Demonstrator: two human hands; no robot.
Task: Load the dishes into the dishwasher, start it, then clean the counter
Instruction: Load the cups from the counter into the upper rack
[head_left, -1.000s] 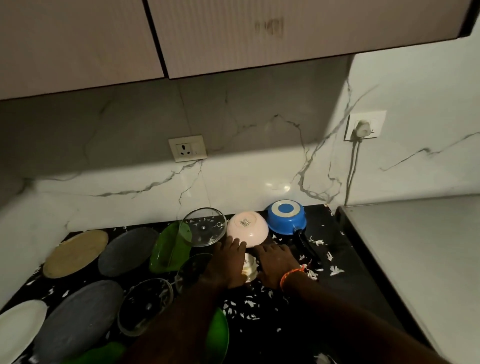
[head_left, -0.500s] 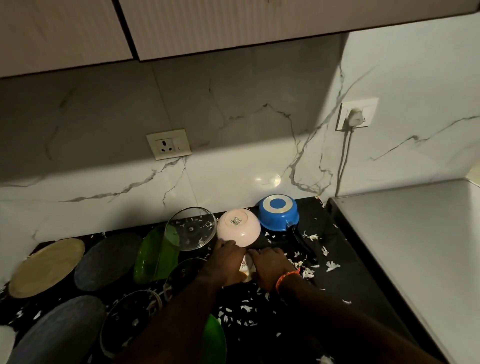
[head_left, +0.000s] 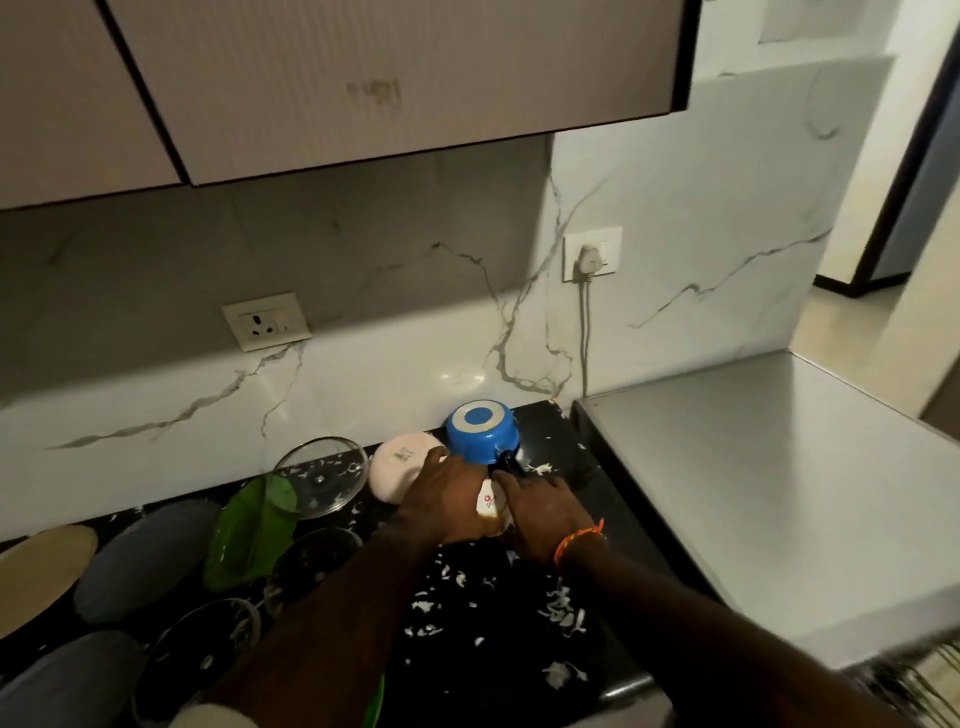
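Right now your left hand (head_left: 449, 501) and right hand (head_left: 540, 512) sit side by side on the black speckled counter (head_left: 519, 639), with a small white cup-like item (head_left: 488, 504) wedged between them. Only a sliver of it shows: white side, red mark, brownish rim. Left-hand fingers curl over its left side, so that reads as a grip; the right hand lies against its other side, fingers pointing to 12 o'clock, but I cannot tell whether they close on it. At 12 o'clock from the hands, an upturned blue pot (head_left: 480, 431) stands at the back wall; its dark handle (head_left: 511, 465) runs toward your right fingertips, contact unclear. An upturned pink bowl (head_left: 400, 467) is at 11 o'clock, touching or just under the left fingertips. A glass lid (head_left: 319, 478) leans tilted at 9 o'clock, over a green plate (head_left: 249, 535). Further out at 8 to 9 o'clock: grey plate (head_left: 145, 561), tan plate (head_left: 36, 571), more glass pieces, all dim and partly cut by the frame edge. White scraps (head_left: 563, 610) litter the counter at 6 o'clock. A steel-grey surface (head_left: 769, 499) adjoins at 3 o'clock.
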